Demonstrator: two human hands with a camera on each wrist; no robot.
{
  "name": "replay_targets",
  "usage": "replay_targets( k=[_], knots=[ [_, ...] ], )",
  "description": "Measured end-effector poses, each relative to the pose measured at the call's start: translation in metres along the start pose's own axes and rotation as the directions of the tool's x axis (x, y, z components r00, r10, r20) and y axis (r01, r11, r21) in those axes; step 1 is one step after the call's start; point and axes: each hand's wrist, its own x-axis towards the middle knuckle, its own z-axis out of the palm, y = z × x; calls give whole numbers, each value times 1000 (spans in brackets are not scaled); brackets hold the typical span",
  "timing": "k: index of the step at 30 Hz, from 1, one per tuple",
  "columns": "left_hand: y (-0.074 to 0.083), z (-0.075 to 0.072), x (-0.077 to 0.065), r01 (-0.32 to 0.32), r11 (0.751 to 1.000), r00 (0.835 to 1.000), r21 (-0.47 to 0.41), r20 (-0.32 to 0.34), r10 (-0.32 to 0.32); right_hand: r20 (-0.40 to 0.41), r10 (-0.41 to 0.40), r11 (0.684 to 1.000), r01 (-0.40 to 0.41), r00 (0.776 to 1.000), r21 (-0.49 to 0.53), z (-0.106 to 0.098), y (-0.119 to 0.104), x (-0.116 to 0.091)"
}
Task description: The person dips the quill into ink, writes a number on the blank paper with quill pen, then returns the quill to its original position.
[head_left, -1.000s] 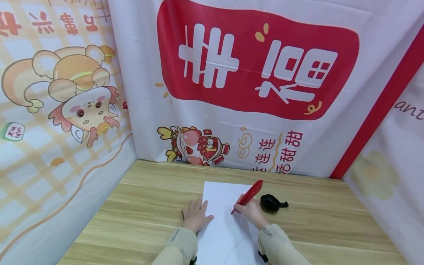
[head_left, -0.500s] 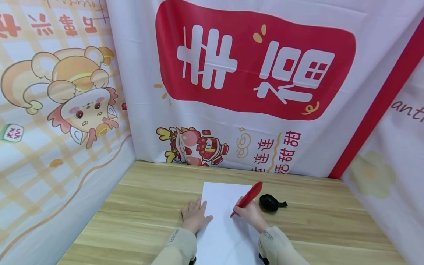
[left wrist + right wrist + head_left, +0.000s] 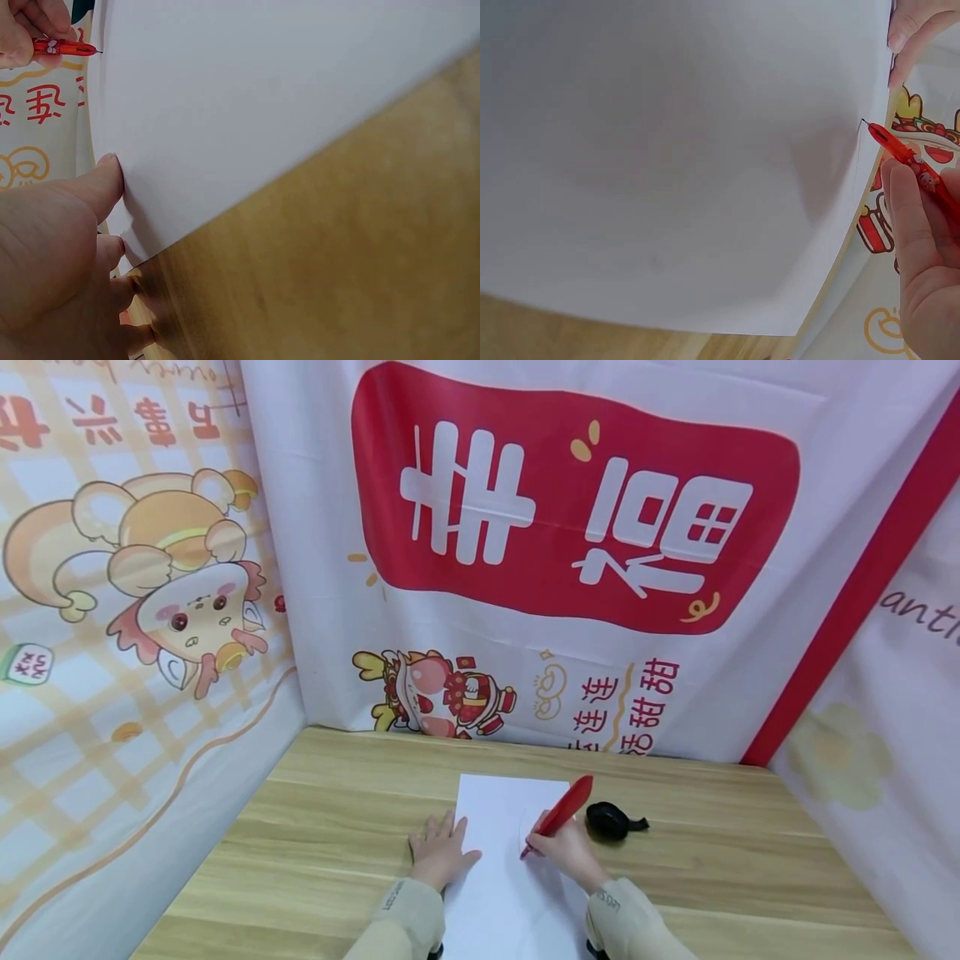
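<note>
My right hand [image 3: 572, 853] pinches a red pen [image 3: 566, 806] with a broad, feather-shaped top. Its thin tip meets a white sheet of paper [image 3: 487, 902], at the end of a faint curved line that shows in the head and right wrist views. Across the sheet's left edge lies my left hand [image 3: 438, 853], fingers spread, the thumb and a fingertip on the paper and the other fingers on the table. In the left wrist view that thumb [image 3: 105, 184] rests on the paper, and the pen [image 3: 67, 47] appears at the top left.
Right of the paper on the wooden table [image 3: 337, 827] lies a black rounded object [image 3: 609, 822] with a short tail. A white cloth [image 3: 322, 610] with red and cartoon prints hangs behind the table, and more printed cloth [image 3: 112, 735] hangs at the left.
The pen tip has moved a short way toward the person over the sheet, with the right hand following. The faint curved line is longer. The left hand stays in place.
</note>
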Motion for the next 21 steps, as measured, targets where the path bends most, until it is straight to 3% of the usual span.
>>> replay_targets(
  k=[21],
  knots=[
    [0,0,0,2,1000,1000,-5,-8,-2,48,-6,999,4,999,40,-2,-2,-9]
  ],
)
